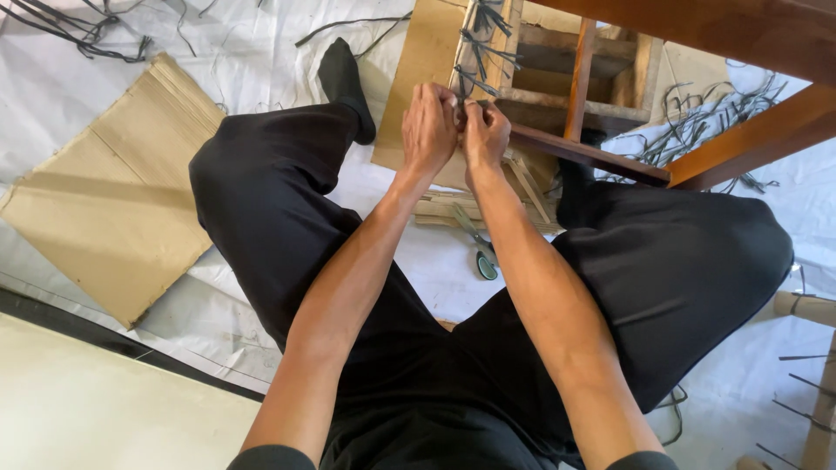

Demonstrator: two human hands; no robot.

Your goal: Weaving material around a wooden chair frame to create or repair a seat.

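Both the left hand [428, 129] and right hand [484, 132] are pinching with closed fingers a thin dark strip [468, 103] at the brown wooden chair frame [589, 157] far ahead, and the strip could slip if the pull is uneven.

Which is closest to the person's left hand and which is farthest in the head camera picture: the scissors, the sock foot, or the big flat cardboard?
From the left hand:
1. Sock foot, just to its left and a little higher.
2. Scissors, lower, on the white sheet between the legs.
3. Big flat cardboard, far off at the left side.
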